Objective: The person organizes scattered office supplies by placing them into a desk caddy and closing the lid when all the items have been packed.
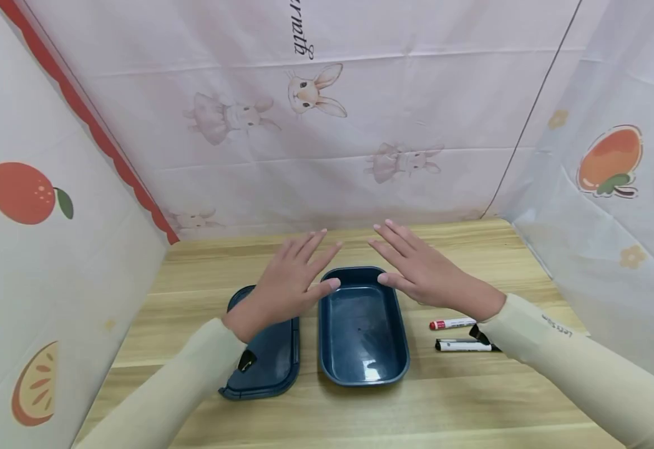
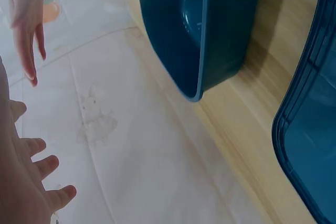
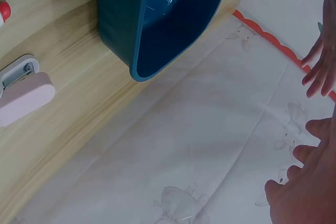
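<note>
A deep blue plastic box point(image 1: 363, 337) stands on the wooden table without its cover, its inside bare. To its left lies a matching blue lid point(image 1: 273, 358), partly hidden behind my left forearm. My left hand point(image 1: 287, 284) hovers above the gap between lid and box, fingers spread and holding nothing. Over the box's far right corner my right hand point(image 1: 428, 271) is held up the same way, palm down with fingers stretched out. Both hands are raised off the table, thumbs pointing toward each other.
Right of the box lie a red-capped marker point(image 1: 452, 323) and a black-capped marker point(image 1: 464, 345). A pale pink stapler point(image 3: 26, 95) sits near them, mostly covered by my right hand in the head view. Printed cloth walls point(image 1: 327, 187) enclose the table's back and sides.
</note>
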{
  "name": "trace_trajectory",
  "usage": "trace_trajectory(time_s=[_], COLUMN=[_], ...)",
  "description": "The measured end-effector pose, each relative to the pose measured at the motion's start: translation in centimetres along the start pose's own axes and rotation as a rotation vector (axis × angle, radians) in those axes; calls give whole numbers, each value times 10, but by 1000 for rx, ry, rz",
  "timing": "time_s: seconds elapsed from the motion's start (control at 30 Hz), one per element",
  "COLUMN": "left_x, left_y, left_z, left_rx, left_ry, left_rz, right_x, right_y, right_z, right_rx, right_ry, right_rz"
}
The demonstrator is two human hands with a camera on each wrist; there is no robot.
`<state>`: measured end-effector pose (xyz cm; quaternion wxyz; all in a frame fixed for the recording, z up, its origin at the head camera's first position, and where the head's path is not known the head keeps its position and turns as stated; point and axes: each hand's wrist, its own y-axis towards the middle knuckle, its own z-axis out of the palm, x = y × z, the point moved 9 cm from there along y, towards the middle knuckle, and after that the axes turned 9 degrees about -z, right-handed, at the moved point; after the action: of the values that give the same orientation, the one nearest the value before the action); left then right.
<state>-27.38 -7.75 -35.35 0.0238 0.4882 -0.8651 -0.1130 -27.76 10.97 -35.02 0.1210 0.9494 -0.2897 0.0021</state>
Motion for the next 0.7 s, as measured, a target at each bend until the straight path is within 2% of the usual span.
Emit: trace_trajectory(time_s=[0.27,0.43,0.57,0.7], left_x=[-15,-18,-19,-25], left_y=[-15,-30,-44,-54], left_z=[17,27,38,54], left_rx=[3,-16,-22,-4], left_ry=[-38,-48,-117,-190], left_rz=[-1,-46,-101,-121], right_x=[-3,-8,-14,-21], right_y=[-10,-18,-27,-36], right_z=[2,6,9,12], right_rx=[-12,-4,0,1], right_ry=[-1,19,42,63], right_rz=[25,55,91,124])
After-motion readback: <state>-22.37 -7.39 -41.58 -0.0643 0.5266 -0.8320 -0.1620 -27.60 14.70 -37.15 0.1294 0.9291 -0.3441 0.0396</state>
